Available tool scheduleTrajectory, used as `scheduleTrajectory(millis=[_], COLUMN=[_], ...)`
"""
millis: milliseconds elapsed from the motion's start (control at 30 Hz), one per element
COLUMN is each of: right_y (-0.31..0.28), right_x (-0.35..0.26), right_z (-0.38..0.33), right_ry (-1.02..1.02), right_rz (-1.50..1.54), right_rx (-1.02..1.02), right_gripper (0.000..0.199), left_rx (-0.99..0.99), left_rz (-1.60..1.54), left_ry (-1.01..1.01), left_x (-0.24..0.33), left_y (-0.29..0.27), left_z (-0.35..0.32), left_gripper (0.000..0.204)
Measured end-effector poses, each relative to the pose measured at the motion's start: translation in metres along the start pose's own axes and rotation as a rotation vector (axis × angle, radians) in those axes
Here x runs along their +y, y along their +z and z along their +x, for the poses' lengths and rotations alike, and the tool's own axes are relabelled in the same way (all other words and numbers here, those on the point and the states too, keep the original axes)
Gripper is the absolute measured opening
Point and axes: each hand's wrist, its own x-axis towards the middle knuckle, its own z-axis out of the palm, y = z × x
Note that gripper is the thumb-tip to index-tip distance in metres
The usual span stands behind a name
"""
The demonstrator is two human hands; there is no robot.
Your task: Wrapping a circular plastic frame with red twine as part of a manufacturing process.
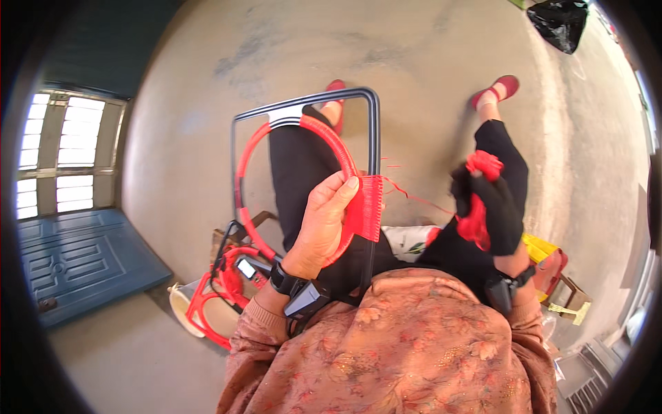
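My left hand [321, 214] pinches the edge of a red woven band [369, 207] between thumb and fingers. This band wraps one side of a black metal frame [374, 131], which stands over my lap. Inside the frame sits a ring [327, 138] wound mostly in red, with a white stretch at its top. My right hand [500, 210], in a black glove and slightly blurred, is closed around a bundle of red cord [485, 163]. A thin red strand [420, 200] runs from the band across to the right hand.
By my left leg are another red-wrapped frame [207, 314], a phone-like device [247, 268] with a lit screen, and a pale bucket [181, 303]. A yellow bag [540, 248] lies right. Farther off are a blue door [89, 255] and a black plastic bag [558, 26].
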Motion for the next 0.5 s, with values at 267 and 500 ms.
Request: scheduleTrajectory(millis=[267, 500], right_y=[0.036, 0.070], right_x=[0.007, 0.004], right_z=[0.112, 0.126], right_ry=[-0.278, -0.078], right_rz=[-0.471, -0.435], right_rx=[0.097, 0.025], right_gripper=[0.033, 0.023], left_rx=[-0.069, -0.057], left_rz=[0.065, 0.022], left_ry=[-0.117, -0.112], left_x=[-0.030, -0.035], left_y=[0.004, 0.008], left_z=[0.007, 0.019], left_gripper=[0.025, 0.024])
